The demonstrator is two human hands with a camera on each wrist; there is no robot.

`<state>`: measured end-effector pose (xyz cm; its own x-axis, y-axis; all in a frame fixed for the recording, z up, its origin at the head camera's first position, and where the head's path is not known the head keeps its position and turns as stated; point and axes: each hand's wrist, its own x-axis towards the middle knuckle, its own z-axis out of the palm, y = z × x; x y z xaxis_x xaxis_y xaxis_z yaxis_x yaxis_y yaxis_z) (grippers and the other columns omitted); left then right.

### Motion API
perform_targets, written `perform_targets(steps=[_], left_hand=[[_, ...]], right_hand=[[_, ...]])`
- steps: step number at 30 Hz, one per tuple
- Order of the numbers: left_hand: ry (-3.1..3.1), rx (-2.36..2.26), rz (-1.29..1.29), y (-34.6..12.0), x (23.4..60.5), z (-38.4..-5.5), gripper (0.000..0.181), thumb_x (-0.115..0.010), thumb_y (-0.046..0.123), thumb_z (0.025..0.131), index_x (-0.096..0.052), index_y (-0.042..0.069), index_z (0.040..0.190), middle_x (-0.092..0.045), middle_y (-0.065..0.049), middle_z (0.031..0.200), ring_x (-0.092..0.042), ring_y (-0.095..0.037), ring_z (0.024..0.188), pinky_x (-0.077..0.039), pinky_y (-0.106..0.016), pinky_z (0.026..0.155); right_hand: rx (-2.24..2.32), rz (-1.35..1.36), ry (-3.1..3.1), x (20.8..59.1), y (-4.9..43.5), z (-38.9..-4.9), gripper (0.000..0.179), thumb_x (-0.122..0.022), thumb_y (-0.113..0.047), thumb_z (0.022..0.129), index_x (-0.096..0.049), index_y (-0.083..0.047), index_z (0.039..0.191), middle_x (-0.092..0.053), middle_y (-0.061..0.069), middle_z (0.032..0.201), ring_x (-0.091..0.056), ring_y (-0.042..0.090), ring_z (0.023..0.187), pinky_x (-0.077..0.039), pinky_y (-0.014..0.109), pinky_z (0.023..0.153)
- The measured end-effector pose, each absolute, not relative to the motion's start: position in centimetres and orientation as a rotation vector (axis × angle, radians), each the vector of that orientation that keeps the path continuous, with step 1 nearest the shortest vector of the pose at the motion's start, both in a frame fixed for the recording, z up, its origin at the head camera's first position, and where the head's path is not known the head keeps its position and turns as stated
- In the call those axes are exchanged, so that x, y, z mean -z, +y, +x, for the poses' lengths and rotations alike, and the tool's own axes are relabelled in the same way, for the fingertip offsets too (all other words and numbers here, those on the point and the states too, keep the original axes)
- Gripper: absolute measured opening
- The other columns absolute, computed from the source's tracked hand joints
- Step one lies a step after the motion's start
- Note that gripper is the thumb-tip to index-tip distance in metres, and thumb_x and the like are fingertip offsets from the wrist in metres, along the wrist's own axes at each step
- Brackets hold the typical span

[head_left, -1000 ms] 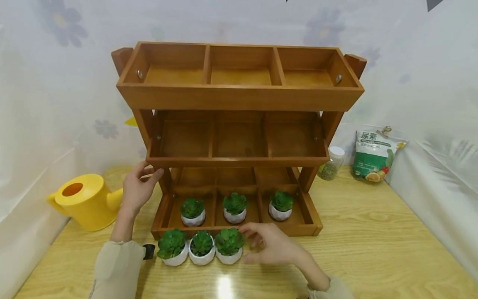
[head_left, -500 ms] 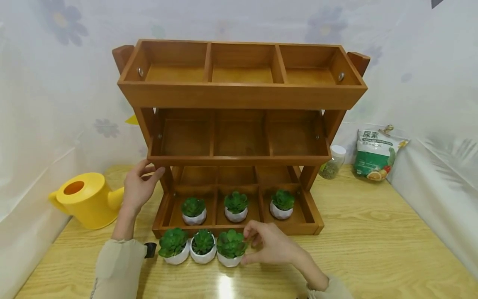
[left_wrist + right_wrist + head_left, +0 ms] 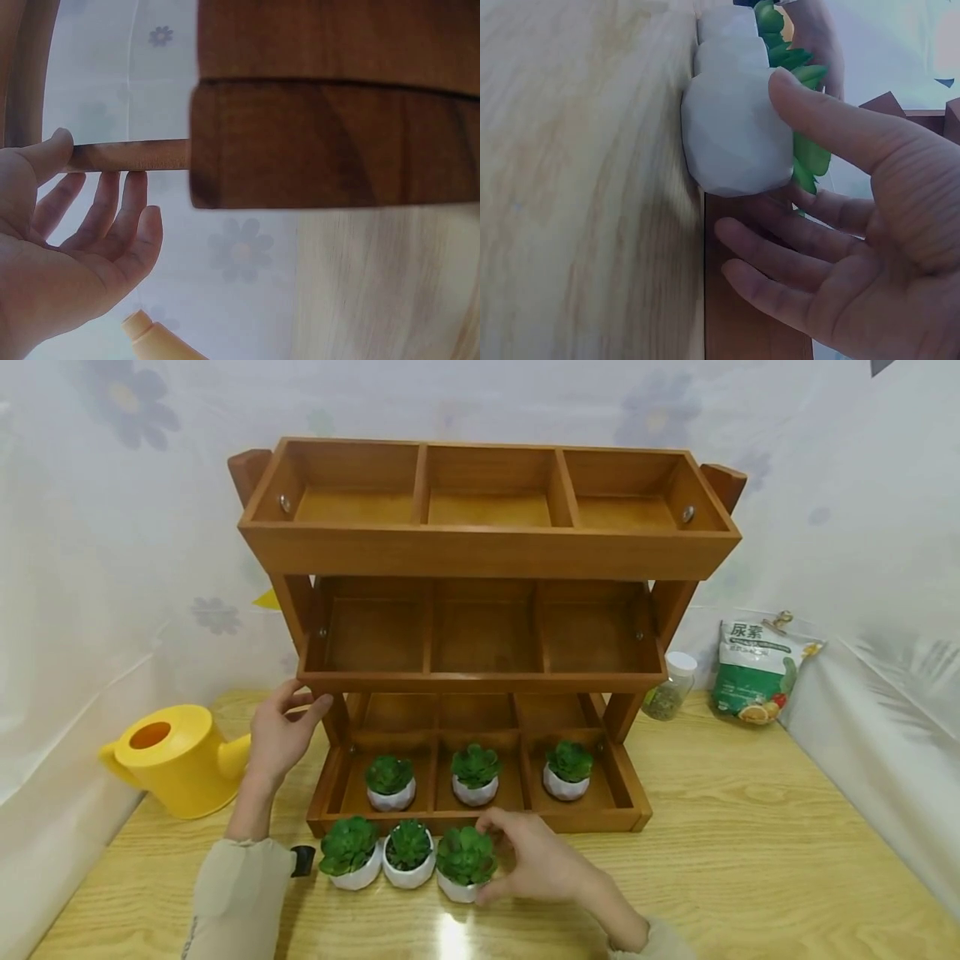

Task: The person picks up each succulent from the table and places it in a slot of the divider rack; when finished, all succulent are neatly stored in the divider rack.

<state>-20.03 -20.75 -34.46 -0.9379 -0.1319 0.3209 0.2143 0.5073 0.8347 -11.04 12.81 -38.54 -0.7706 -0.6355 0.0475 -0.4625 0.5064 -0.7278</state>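
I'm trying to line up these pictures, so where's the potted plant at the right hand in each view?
Head: potted plant low, near the middle, at the right hand.
Left wrist: not in it.
Right wrist: above centre, its white pot nearest the camera.
Shared landmark: wooden rack.

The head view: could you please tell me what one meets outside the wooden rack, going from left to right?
Yellow watering can, left hand, left front plant, middle front plant, right front plant, right hand, lidded jar, green-and-white bag.
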Motion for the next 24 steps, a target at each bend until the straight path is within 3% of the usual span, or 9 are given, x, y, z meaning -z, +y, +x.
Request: perform_targets(steps=[5,11,17,24], left_hand=[[-2.419,1.409,-0.063,-20.8,34.5,-20.1,0.052,-0.058,0.032,0.097,-0.047,0.007,0.142,-0.056,-0.028,0.124,-0.058,-0.045,0.106,-0.048,-0.057,0.088],[-2.429,1.399,-0.063,-20.7,34.5,-20.2,0.053,-0.057,0.034,0.097,-0.047,0.008,0.142,-0.056,-0.027,0.124,-0.059,-0.044,0.106,-0.048,-0.055,0.087],[-2.419,1.403,-0.066,-20.7,34.6,-20.1,0.052,-0.058,0.032,0.097,-0.048,0.007,0.141,-0.055,-0.026,0.126,-0.058,-0.043,0.107,-0.048,-0.055,0.087],[-2.421,1.402,-0.062,-20.7,34.7,-20.1,0.054,-0.057,0.033,0.097,-0.047,0.007,0.142,-0.056,-0.027,0.124,-0.058,-0.045,0.106,-0.048,-0.056,0.087]], right_hand=[[1.143,-0.929,2.488,38.8,12.4,-10.8,0.060,-0.088,-0.028,0.070,-0.054,-0.012,0.117,-0.061,-0.002,0.110,-0.059,0.011,0.100,-0.051,0.029,0.086],[1.164,-0.969,2.460,39.2,12.2,-10.9,0.056,-0.088,-0.028,0.068,-0.060,-0.016,0.116,-0.062,-0.010,0.106,-0.058,0.004,0.094,-0.050,0.023,0.080],[1.135,-0.984,2.485,39.7,12.0,-10.8,0.058,-0.090,-0.034,0.064,-0.060,-0.019,0.112,-0.061,-0.016,0.102,-0.057,0.001,0.094,-0.050,0.025,0.085],[1.159,-0.960,2.507,39.8,11.7,-10.7,0.055,-0.091,-0.029,0.063,-0.063,-0.020,0.110,-0.061,-0.018,0.098,-0.058,0.001,0.089,-0.050,0.023,0.082]])
